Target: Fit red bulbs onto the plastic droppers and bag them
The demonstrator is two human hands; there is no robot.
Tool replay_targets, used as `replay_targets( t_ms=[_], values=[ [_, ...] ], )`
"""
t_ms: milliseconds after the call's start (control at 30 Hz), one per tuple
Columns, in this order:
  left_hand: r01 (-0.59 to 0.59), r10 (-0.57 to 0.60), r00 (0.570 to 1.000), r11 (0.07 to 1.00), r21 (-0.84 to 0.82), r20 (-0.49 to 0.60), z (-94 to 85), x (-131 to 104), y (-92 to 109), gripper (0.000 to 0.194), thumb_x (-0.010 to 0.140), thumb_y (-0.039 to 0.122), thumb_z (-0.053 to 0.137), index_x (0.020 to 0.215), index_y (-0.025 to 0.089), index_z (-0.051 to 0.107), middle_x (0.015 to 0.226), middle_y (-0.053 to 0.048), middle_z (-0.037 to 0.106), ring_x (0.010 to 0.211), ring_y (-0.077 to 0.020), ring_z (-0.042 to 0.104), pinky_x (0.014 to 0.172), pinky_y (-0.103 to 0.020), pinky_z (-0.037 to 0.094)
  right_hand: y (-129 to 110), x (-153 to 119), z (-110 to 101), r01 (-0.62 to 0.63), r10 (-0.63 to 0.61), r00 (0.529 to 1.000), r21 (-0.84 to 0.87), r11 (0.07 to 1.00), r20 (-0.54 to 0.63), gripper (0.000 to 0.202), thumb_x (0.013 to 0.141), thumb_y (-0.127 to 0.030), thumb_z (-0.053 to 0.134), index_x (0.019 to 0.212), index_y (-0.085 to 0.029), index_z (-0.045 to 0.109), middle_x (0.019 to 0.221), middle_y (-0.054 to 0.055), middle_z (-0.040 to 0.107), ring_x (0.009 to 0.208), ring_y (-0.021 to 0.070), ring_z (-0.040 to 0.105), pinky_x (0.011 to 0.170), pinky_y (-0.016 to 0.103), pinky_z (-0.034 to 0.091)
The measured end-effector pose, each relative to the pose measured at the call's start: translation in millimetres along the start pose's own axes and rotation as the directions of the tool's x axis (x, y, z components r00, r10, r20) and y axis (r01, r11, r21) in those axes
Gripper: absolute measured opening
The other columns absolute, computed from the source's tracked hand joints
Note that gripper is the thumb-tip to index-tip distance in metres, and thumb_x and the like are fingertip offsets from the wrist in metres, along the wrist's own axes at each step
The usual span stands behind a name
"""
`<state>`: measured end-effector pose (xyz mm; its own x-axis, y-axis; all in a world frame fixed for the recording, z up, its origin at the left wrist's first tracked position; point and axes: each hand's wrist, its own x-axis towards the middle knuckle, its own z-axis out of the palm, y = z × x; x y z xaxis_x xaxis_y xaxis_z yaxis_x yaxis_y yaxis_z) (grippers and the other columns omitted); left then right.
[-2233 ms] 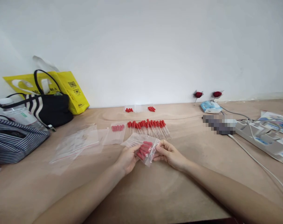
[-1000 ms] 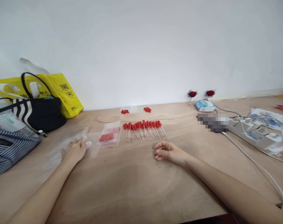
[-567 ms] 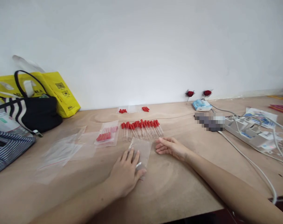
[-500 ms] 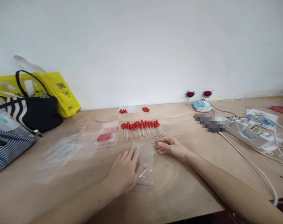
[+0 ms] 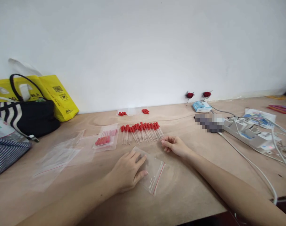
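My left hand lies with its fingers stretched out over a clear zip bag, which sits tilted on the table, its red zip line toward the lower right. Past the bag runs a row of droppers with red bulbs and clear stems pointing toward me. At the right end of that row, my right hand is closed, thumb against curled fingers, close to the last stem tips. Whether anything is between those fingers is hidden. Left of the row rests a filled zip bag of red-bulbed droppers.
More clear bags overlap at left. Small bags with red pieces lie by the wall. A black bag and a yellow bag stand far left. A power strip with white cables, and a blue pack, are at right.
The zip bag under my left hand has turned, its red-lined end swinging to the right. My right hand's fingers have curled in more. The view has shifted slightly.
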<state>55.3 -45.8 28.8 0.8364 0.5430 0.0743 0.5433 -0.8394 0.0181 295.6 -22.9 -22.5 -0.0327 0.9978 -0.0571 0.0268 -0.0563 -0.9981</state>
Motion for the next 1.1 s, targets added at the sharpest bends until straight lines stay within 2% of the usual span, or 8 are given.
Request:
replay_targets(
  t_ms=[100, 167, 300, 433, 600, 733, 900, 1100],
  values=[
    [-0.222, 0.225, 0.974, 0.971, -0.089, 0.029, -3.7, -0.5, -8.5, 0.046, 0.084, 0.041, 0.044, 0.126, 0.023, 0.043, 0.129, -0.011, 0.045, 0.118, -0.0295, 0.039, 0.097, -0.049, 0.03, 6.2, 6.7, -10.0, 0.143, -0.162, 0.982, -0.171, 0.975, -0.1, 0.024, 0.065, -0.039, 0.06, 0.068, -0.015, 0.056, 0.052, -0.005, 0.05, 0.042, 0.0057, 0.041, 0.042, 0.02, 0.032],
    [-0.282, 0.298, 0.951, 0.947, -0.151, 0.089, -0.1, -1.6, -13.2, 0.049, 0.084, 0.045, 0.042, 0.131, 0.031, 0.033, 0.139, -0.006, 0.032, 0.126, -0.0278, 0.028, 0.102, -0.05, 0.021, 8.9, 12.7, -15.7, 0.182, -0.237, 0.959, -0.301, 0.936, -0.158, 0.021, 0.067, -0.036, 0.057, 0.07, -0.015, 0.057, 0.053, -0.004, 0.05, 0.046, 0.0071, 0.042, 0.045, 0.021, 0.033],
    [0.017, 0.001, 0.994, 0.986, -0.168, 0.108, 17.8, -4.9, -2.9, 0.05, 0.086, 0.05, 0.034, 0.133, 0.031, 0.029, 0.141, -0.007, 0.027, 0.128, -0.0286, 0.024, 0.1, -0.053, 0.021, 4.9, 34.8, -21.4, 0.095, -0.274, 0.919, -0.517, 0.851, -0.283, 0.015, 0.069, -0.028, 0.054, 0.076, -0.016, 0.055, 0.062, -0.002, 0.054, 0.053, 0.0088, 0.046, 0.052, 0.021, 0.037],
    [0.228, -0.221, 0.973, 0.964, -0.139, 0.066, 23.0, -5.5, 9.8, 0.051, 0.086, 0.051, 0.032, 0.131, 0.027, 0.035, 0.139, -0.012, 0.031, 0.126, -0.0321, 0.027, 0.095, -0.057, 0.025, -7.6, 66.9, -18.1, -0.009, -0.237, 0.903, -0.567, 0.824, -0.358, 0.025, 0.065, -0.028, 0.06, 0.085, -0.015, 0.054, 0.068, 0.0, 0.056, 0.059, 0.0113, 0.051, 0.056, 0.023, 0.038],
    [0.08, -0.075, 0.996, 0.987, -0.139, 0.039, 16.7, -6.5, -4.7, 0.05, 0.085, 0.048, 0.037, 0.131, 0.029, 0.033, 0.142, -0.008, 0.025, 0.129, -0.0303, 0.019, 0.1, -0.055, 0.018, -21.1, 91.0, -5.5, -0.15, -0.121, 0.907, -0.58, 0.801, -0.402, 0.039, 0.05, -0.029, 0.072, 0.082, -0.014, 0.056, 0.072, 0.004, 0.059, 0.068, 0.0167, 0.055, 0.057, 0.024, 0.039],
    [0.099, -0.087, 0.994, 0.976, -0.193, 0.07, 22.8, -6.1, -13.7, 0.054, 0.085, 0.051, 0.036, 0.133, 0.028, 0.031, 0.141, -0.008, 0.027, 0.129, -0.0283, 0.022, 0.102, -0.051, 0.021, -26.9, 94.4, 2.4, -0.234, -0.039, 0.9, -0.557, 0.797, -0.434, 0.032, 0.045, -0.02, 0.073, 0.073, -0.015, 0.057, 0.07, 0.004, 0.059, 0.071, 0.0189, 0.056, 0.055, 0.023, 0.037],
    [0.127, -0.115, 0.991, 0.969, -0.213, 0.07, 27.4, -5.1, -12.5, 0.054, 0.083, 0.054, 0.037, 0.131, 0.028, 0.034, 0.141, -0.008, 0.028, 0.128, -0.0284, 0.024, 0.102, -0.052, 0.021, -32.5, 95.7, 5.3, -0.267, 0.028, 0.895, -0.483, 0.834, -0.446, 0.03, 0.049, -0.012, 0.066, 0.078, -0.013, 0.058, 0.063, 0.003, 0.057, 0.067, 0.0182, 0.056, 0.053, 0.023, 0.037],
    [0.135, -0.124, 0.99, 0.967, -0.214, 0.063, 27.0, -4.9, -11.7, 0.054, 0.084, 0.054, 0.036, 0.131, 0.028, 0.035, 0.14, -0.009, 0.029, 0.128, -0.0284, 0.025, 0.101, -0.052, 0.021, -37.5, 67.1, -2.9, -0.137, 0.009, 0.925, -0.311, 0.941, -0.38, 0.05, 0.065, -0.017, 0.049, 0.113, -0.014, 0.04, 0.06, -0.004, 0.052, 0.048, 0.0101, 0.05, 0.045, 0.021, 0.038]
  ],
)
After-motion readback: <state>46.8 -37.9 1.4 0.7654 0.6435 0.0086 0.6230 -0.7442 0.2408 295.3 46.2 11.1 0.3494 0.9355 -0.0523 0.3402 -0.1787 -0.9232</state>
